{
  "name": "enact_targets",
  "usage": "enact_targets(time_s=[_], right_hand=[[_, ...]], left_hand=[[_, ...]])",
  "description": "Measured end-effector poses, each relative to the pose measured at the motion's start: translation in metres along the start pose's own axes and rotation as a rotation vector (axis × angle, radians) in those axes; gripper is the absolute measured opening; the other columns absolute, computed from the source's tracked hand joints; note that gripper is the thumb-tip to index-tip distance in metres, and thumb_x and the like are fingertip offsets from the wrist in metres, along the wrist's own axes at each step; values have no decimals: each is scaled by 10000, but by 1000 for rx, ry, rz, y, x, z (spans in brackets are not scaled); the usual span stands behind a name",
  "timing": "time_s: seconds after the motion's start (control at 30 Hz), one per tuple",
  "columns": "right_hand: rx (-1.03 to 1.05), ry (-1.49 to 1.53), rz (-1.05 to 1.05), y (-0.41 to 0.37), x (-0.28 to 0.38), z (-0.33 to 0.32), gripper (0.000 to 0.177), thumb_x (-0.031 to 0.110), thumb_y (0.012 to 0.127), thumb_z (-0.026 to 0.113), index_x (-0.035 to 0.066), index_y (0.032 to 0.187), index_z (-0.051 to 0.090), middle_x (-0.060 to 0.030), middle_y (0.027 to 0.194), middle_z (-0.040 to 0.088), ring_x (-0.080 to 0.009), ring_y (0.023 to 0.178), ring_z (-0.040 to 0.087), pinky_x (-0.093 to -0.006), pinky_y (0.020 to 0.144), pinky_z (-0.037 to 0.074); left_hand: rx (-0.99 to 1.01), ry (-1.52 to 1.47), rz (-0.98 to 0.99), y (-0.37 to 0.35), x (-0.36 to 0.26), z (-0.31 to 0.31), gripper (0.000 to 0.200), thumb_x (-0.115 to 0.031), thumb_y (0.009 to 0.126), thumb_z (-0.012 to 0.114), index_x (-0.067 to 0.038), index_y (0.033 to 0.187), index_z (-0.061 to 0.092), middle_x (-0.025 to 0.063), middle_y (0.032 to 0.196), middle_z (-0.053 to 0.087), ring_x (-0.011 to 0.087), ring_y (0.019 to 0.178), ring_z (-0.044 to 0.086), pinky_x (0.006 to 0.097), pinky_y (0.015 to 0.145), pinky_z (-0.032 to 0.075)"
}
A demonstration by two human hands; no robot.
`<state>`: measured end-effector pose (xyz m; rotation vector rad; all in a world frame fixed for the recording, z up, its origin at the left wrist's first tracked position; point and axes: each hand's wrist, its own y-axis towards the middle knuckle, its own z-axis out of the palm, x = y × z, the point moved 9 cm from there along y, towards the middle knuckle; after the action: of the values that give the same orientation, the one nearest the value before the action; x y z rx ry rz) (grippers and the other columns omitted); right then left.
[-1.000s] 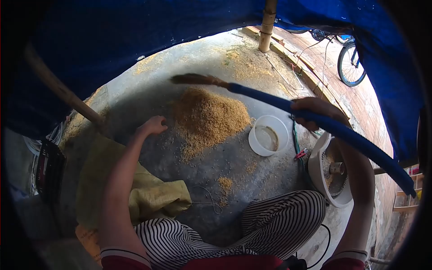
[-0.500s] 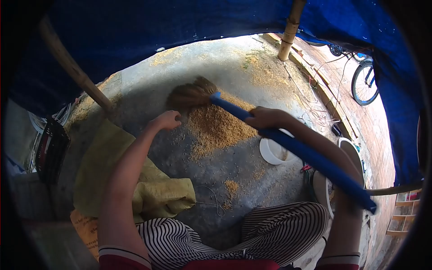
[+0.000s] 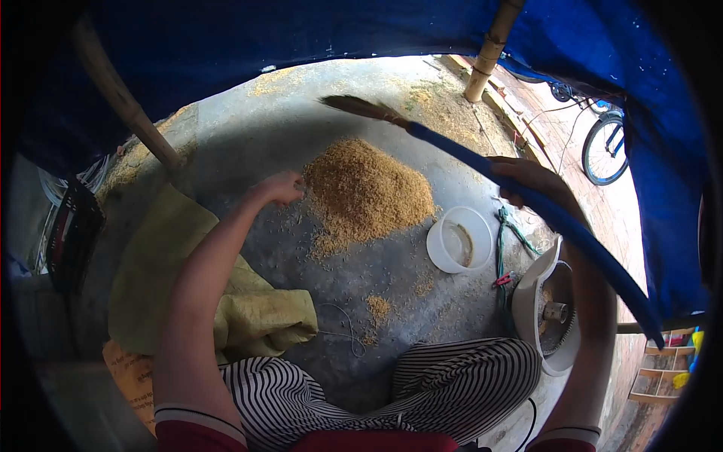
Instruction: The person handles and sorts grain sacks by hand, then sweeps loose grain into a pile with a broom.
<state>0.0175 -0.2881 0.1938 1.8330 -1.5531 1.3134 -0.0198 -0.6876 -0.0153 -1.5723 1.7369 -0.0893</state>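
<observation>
A broom (image 3: 452,149) with a long blue handle and brown bristles is in my right hand (image 3: 533,181), whose fingers wrap round the handle. The bristles hang in the air beyond a heaped pile of golden-brown grain (image 3: 365,192) on the concrete floor. At the pile's left edge is my left hand (image 3: 283,188), its fingers curled closed; whatever may be inside them is hidden. Below the left forearm lies a yellow-green woven sack (image 3: 267,320).
A white tub (image 3: 444,260) stands right of the pile, with a larger white container (image 3: 527,309) holding a round part nearer me. Green cord (image 3: 503,248) lies between them. Bamboo poles (image 3: 489,56) and blue tarp surround the spot. A bicycle (image 3: 606,147) is outside.
My right hand has lifted the broom off the pile, moving it right and away, with the bristles now raised. The left hand stays close to where it was.
</observation>
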Motion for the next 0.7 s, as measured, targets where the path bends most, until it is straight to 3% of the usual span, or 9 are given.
enact_targets(time_s=[0.1,0.13,0.17,0.27,0.47,0.53,0.57,0.67,0.7], right_hand=[[17,-20,38,5,1,33,354,286,848,494,28,1087,536,-33,647,533,-86,499,503,-194,433,408],[203,-269,312,28,-47,45,287,273,862,463,32,983,562,-62,695,551,-104,544,519,-220,503,446],[224,-244,474,25,-64,56,314,310,859,464,19,943,546,-55,671,543,-117,529,523,-229,486,449],[238,-14,346,-16,-52,43,313,324,859,458,26,935,519,-28,616,517,-86,485,503,-234,423,434],[138,124,276,-86,-16,-17,246,296,871,454,71,812,533,-3,578,502,-32,435,455,-156,352,343],[-6,366,280,-92,-28,-39,241,287,875,453,77,794,540,1,562,499,-26,410,446,-144,331,322],[-152,399,359,-94,-38,-52,227,249,883,454,41,816,515,-34,544,507,-50,347,440,-134,276,331],[-368,387,427,-100,-47,-76,222,246,874,474,32,832,515,-46,575,521,-51,360,450,-137,285,345],[-362,416,342,-98,-49,-84,221,240,844,531,21,844,493,-64,622,528,-58,396,475,-146,305,380]], left_hand=[[-45,19,91,-8,-16,-6,465,-214,799,547,-8,1200,431,154,978,586,189,680,612,334,590,504],[-64,29,89,-14,-19,-8,464,-209,798,548,-6,1199,432,149,986,585,187,676,611,335,583,503],[-81,38,91,-17,-21,-9,463,-205,797,549,-5,1198,432,145,994,585,185,672,609,335,577,502],[-38,-35,107,-17,-15,-4,466,-199,797,553,-3,1200,429,148,1001,582,182,669,608,330,575,502],[50,-90,120,-7,-25,10,463,-191,803,554,-3,1206,423,157,984,584,177,648,601,309,562,495],[49,-77,138,-3,-35,12,457,-192,804,554,-2,1200,427,152,966,587,177,644,602,310,560,497],[36,-69,148,-3,-41,10,451,-193,805,555,-1,1194,431,147,948,590,177,640,602,311,559,499],[34,1,163,-6,-55,9,439,-199,808,555,-3,1184,442,135,921,588,171,648,604,310,568,505],[36,8,171,-8,-58,10,439,-199,808,555,-3,1184,442,135,921,588,171,648,604,310,568,505]])
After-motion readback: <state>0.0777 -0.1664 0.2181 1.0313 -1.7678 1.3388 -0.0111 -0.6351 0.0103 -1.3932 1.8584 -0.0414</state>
